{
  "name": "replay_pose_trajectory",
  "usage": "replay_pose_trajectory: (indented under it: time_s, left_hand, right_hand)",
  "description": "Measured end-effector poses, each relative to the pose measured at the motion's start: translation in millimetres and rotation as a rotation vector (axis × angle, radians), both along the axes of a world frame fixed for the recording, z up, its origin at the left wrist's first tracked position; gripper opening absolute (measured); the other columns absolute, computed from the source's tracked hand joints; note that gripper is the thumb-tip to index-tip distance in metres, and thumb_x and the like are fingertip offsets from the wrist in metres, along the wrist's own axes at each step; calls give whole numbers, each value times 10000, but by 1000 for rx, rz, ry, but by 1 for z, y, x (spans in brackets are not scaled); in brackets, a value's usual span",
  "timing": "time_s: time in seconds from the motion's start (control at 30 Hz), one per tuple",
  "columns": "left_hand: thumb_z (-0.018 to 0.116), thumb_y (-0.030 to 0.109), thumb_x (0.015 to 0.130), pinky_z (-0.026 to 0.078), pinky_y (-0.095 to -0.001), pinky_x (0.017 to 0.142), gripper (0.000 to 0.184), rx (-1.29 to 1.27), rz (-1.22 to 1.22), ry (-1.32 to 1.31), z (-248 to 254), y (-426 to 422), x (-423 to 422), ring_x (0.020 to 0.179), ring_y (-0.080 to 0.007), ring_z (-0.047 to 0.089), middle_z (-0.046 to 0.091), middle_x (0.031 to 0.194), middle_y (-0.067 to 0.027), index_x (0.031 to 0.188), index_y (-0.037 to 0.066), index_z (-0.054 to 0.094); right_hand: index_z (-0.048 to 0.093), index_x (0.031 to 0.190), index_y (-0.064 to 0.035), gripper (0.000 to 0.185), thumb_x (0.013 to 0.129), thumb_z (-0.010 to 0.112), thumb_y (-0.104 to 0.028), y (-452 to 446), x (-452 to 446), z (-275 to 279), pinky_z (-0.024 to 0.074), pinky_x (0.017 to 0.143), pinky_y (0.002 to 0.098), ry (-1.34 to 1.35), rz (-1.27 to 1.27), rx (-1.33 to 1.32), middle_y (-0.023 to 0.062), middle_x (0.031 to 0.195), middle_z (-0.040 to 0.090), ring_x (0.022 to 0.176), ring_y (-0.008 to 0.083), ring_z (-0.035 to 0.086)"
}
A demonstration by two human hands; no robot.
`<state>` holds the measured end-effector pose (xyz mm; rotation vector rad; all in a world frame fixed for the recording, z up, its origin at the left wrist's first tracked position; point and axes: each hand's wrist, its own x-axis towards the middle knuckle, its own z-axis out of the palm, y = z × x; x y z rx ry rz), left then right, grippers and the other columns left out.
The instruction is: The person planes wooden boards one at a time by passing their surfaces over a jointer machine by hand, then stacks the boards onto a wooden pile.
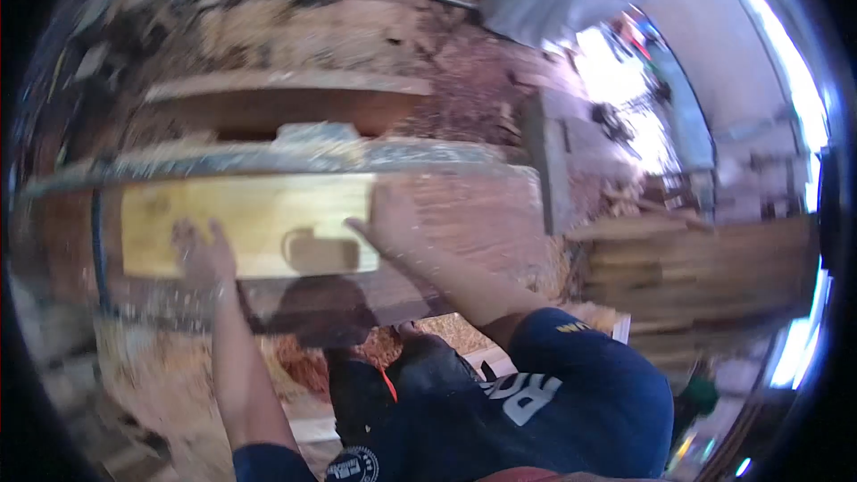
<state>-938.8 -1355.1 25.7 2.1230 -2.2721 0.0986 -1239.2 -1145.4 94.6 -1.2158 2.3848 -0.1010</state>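
Note:
A pale yellow wooden board [259,205] lies lengthwise on a reddish-brown workbench [482,214]. My left hand [207,254] rests on the board's left part, with its fingers spread. At the board's right end is my right hand [390,219], its thumb apart over the board's edge and its other fingers smeared by motion. A dark shadow falls across the board's lower right part.
Beyond the bench stands a long plank [286,94], with wood shavings about it. A grey upright post [544,161] is by the bench's right end. Stacked timber [696,277] lies at the right. Shavings cover the floor near my legs.

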Motion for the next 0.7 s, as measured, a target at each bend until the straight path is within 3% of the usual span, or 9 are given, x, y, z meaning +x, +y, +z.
replay_pose_trajectory:
  time_s: [0.07,0.13,0.23,0.37,0.43,0.5,0.53,0.6,0.7]
  left_hand:
    - [378,593,1059,223,-564,1252,734,173,61,-23,41,14,-16,1582,-317,237,259,1720,-87,1633,138,336]
    - [369,593,1062,213,-587,1248,731,147,60,-39,37,9,-20,1586,-319,224,246,1725,-88,1635,140,333]
    - [364,592,1064,208,-598,1246,732,146,61,-56,30,8,-15,1585,-327,223,246,1724,-95,1635,137,329]
    - [368,582,1066,218,-575,1250,731,128,57,-69,32,9,-15,1578,-337,239,259,1717,-110,1625,111,349]
    - [386,572,1063,234,-540,1253,727,83,-21,-32,36,13,-10,1563,-352,276,314,1691,-137,1598,79,397]
    - [438,541,1056,274,-508,1242,695,-47,-91,-66,11,0,10,1527,-357,347,403,1639,-163,1554,58,463]
    - [535,454,1044,315,-475,1235,651,-156,-191,67,24,0,10,1453,-399,444,535,1503,-259,1436,-66,553]
    - [556,474,1025,325,-499,1216,633,-201,-131,160,23,-15,23,1440,-385,459,555,1485,-244,1445,0,575]
    - [541,534,1005,266,-555,1222,689,-161,-39,156,7,-37,53,1483,-390,394,483,1568,-200,1507,62,524]
  right_hand:
    - [552,1375,-6,651,915,718,-435,12,4,-13,452,1075,469,83,233,-309,206,1363,543,1239,390,543]
    - [608,1318,-51,550,863,739,-331,2,-9,-41,454,1069,455,-21,600,-606,167,1353,561,1245,355,559]
    - [677,1198,-56,442,808,733,-256,1,-4,-43,456,1061,463,-248,667,-669,148,1377,563,1266,329,570]
    - [720,1129,-48,369,797,725,-210,-7,0,-48,459,1050,477,-269,628,-707,134,1389,596,1267,321,581]
    - [726,1138,-44,365,803,726,-190,-6,-1,-55,457,1046,481,-328,649,-732,129,1413,606,1244,323,596]
    - [732,1140,-40,343,812,714,-139,-20,14,-26,477,1007,487,-394,439,-518,129,1400,637,1174,320,640]
    - [752,1121,-43,318,814,690,-94,-26,19,-34,503,952,462,-299,527,-650,143,1354,671,1096,317,677]
    - [772,1099,-29,316,805,658,-41,-45,35,-43,557,853,443,-165,638,-771,161,1309,707,983,325,728]
    - [780,1069,-50,302,796,652,-63,-71,71,-42,521,895,444,-151,611,-812,123,1300,709,1121,291,698]
